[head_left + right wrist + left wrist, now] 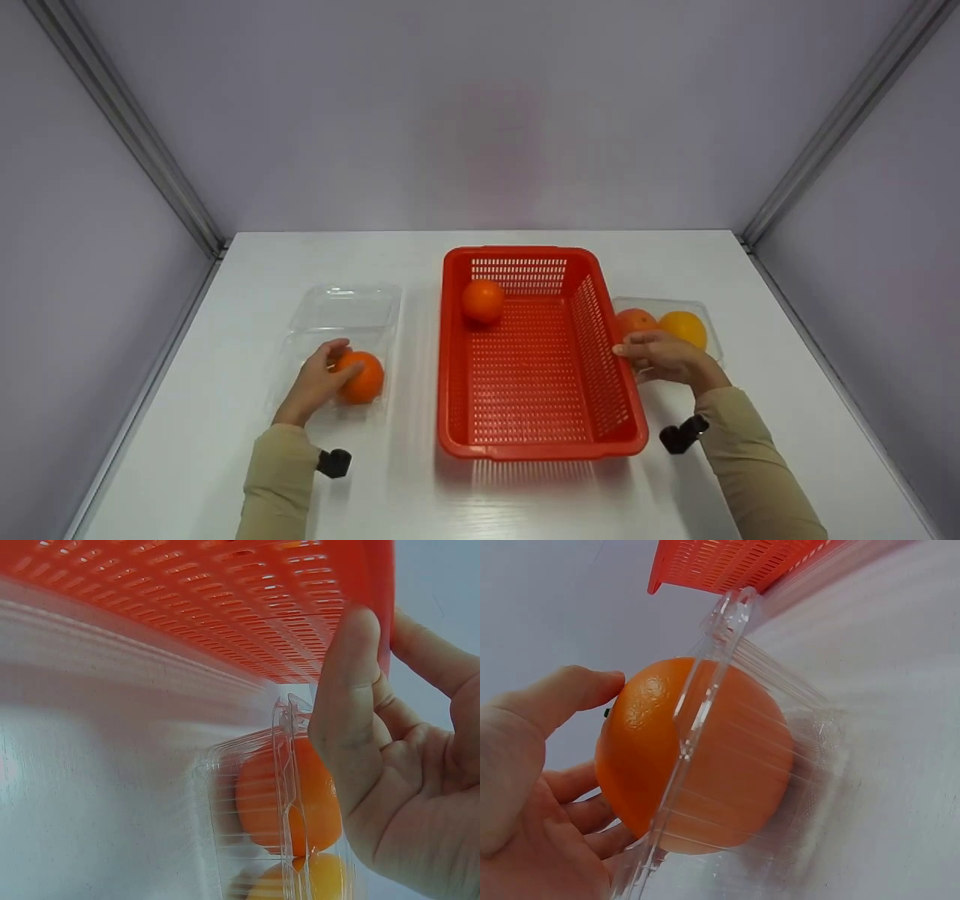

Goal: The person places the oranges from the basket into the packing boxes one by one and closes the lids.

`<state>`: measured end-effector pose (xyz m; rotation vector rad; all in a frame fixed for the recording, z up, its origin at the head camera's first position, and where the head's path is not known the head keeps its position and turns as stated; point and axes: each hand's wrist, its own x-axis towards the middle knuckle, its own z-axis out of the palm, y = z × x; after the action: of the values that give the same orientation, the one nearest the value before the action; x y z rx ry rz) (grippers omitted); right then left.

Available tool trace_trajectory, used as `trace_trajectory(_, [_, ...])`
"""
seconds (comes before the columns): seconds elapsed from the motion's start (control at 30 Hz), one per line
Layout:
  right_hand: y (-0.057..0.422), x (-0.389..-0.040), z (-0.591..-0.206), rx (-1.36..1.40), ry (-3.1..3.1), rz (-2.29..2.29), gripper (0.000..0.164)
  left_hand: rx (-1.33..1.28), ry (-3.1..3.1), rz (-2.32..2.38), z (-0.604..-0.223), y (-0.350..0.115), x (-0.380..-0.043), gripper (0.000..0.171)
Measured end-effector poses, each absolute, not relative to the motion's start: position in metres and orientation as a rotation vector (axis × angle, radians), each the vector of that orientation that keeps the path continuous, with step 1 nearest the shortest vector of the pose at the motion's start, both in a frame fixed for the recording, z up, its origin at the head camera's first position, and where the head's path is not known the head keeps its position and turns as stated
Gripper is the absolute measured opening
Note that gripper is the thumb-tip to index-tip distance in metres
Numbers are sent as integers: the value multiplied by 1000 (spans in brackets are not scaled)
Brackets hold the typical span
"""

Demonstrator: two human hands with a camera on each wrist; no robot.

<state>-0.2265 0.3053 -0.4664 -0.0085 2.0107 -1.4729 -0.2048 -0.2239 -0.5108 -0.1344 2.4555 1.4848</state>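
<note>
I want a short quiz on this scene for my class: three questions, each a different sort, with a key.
1. How many pieces of fruit lie in the red basket?
2. The right hand holds: A) the yellow fruit, B) the basket's rim, C) nothing.
3. Fill the gap: the left hand is at an orange in a ____ plastic container.

Key: 1. one; 2. B; 3. clear.

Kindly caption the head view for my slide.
Left hand holds an orange in a clear container; right hand grips a red basket.

The right wrist view cuts off the yellow fruit (327,879) below and the red basket (225,619) above.
</note>
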Motion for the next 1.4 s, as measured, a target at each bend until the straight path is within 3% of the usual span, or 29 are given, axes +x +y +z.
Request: trace_trajectory(1.4, [304,-226,-466,-4,2007,-1481,13,-33,2555,1536,-496,-216,-206,54])
